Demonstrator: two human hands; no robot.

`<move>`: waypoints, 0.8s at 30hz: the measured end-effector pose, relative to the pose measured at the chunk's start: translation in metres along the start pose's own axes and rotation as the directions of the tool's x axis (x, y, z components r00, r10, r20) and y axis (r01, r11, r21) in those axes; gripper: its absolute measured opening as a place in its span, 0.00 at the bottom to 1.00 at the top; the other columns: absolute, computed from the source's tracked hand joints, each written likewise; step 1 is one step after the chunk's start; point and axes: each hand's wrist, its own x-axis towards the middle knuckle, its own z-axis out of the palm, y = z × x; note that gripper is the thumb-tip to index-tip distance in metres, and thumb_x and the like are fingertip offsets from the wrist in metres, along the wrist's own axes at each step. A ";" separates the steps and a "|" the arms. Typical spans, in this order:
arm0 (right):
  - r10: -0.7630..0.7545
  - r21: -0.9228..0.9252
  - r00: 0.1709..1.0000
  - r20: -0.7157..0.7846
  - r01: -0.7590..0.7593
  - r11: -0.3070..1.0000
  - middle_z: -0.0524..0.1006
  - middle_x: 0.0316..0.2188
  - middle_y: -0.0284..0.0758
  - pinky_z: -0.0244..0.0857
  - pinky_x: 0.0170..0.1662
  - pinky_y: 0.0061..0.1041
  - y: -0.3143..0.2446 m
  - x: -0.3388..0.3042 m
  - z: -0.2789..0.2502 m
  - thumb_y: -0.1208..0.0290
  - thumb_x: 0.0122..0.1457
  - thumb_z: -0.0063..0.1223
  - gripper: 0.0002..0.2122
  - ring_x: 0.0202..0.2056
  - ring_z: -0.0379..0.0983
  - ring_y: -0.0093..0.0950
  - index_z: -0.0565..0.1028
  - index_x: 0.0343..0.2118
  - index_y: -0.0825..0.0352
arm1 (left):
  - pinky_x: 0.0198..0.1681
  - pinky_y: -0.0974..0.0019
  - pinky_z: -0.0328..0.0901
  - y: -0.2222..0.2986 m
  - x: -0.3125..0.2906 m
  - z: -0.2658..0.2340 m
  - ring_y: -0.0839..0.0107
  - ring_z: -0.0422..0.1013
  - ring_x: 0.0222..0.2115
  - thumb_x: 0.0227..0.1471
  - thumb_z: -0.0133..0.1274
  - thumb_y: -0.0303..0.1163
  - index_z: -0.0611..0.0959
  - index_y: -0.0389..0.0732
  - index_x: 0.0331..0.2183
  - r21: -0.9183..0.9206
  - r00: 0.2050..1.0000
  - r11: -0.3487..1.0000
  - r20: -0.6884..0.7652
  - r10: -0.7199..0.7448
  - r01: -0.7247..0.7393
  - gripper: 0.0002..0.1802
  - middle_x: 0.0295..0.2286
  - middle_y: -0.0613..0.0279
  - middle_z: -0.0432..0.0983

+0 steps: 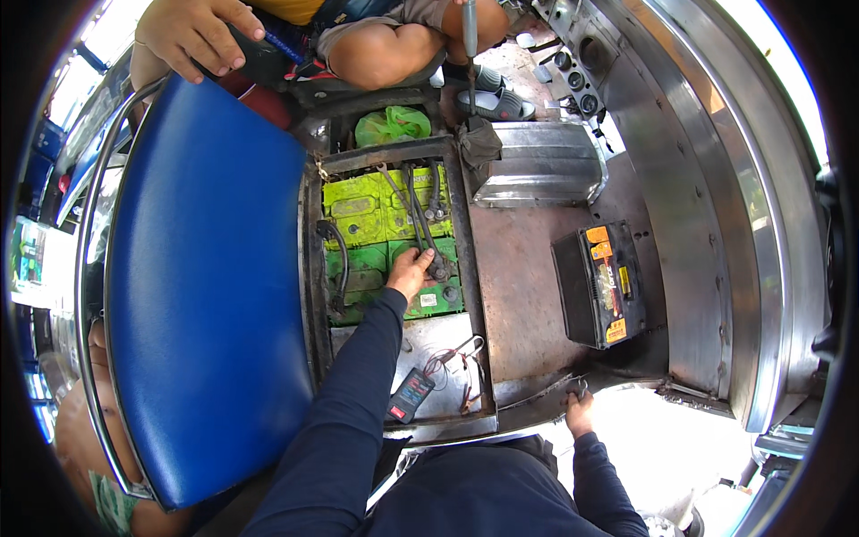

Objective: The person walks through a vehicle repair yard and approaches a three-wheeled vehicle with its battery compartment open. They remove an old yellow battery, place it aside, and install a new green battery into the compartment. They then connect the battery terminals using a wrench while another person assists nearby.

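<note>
My left hand (412, 276) reaches into a floor well and is closed on a black battery cable (420, 224), near its terminal end. Beneath it lies a green battery (362, 268), with a yellow-green battery (353, 201) just beyond. Another black cable (341, 255) bridges the two batteries at their left side. Low on the right, my right hand (580, 419) is closed around a small metal piece (582, 388) by the floor edge; its kind is unclear. A black handheld tester (412, 395) with thin red leads rests on the metal plate (358, 345) nearer me.
A black battery (601, 285) with orange labels stands on the floor to the right. Left is a blue padded seat (210, 295) with a metal rail. Beyond the well are a green plastic bag (392, 126), a metal housing (537, 163) and another person's knees (385, 55) and hand (195, 36).
</note>
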 end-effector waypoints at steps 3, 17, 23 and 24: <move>0.017 -0.053 1.000 0.008 -0.016 0.998 0.84 0.28 0.42 0.72 0.43 0.33 -0.009 -0.002 0.000 0.72 0.64 0.47 0.11 0.33 0.82 0.35 0.78 0.42 0.73 | 0.36 0.62 0.77 0.001 0.000 -0.002 0.69 0.79 0.32 0.67 0.54 0.47 0.76 0.36 0.42 -0.006 1.000 1.000 -0.002 0.015 -0.015 0.21 0.36 0.59 0.80; 0.041 -0.067 0.999 0.019 -0.040 0.997 0.83 0.28 0.40 0.70 0.40 0.30 -0.020 -0.006 -0.004 0.72 0.65 0.48 0.11 0.31 0.80 0.32 0.77 0.41 0.74 | 0.44 0.59 0.75 0.013 -0.008 0.001 0.67 0.80 0.40 0.68 0.54 0.45 0.75 0.38 0.46 0.023 0.999 0.999 0.021 -0.050 0.050 0.19 0.41 0.62 0.78; 0.038 -0.085 0.999 0.029 -0.036 0.996 0.84 0.29 0.40 0.70 0.41 0.31 -0.020 -0.005 -0.004 0.72 0.65 0.47 0.11 0.32 0.80 0.32 0.78 0.42 0.73 | 0.37 0.61 0.77 0.009 -0.007 0.002 0.67 0.81 0.35 0.67 0.55 0.47 0.76 0.37 0.43 -0.006 1.000 1.000 -0.016 -0.015 0.015 0.21 0.37 0.59 0.81; 0.034 -0.082 0.999 0.030 -0.031 0.996 0.84 0.29 0.40 0.70 0.41 0.31 -0.018 -0.004 -0.004 0.72 0.65 0.47 0.11 0.32 0.80 0.32 0.78 0.42 0.73 | 0.37 0.61 0.77 0.008 -0.006 0.001 0.67 0.81 0.35 0.67 0.55 0.47 0.76 0.37 0.43 -0.005 1.000 1.000 -0.009 -0.012 0.012 0.21 0.37 0.58 0.81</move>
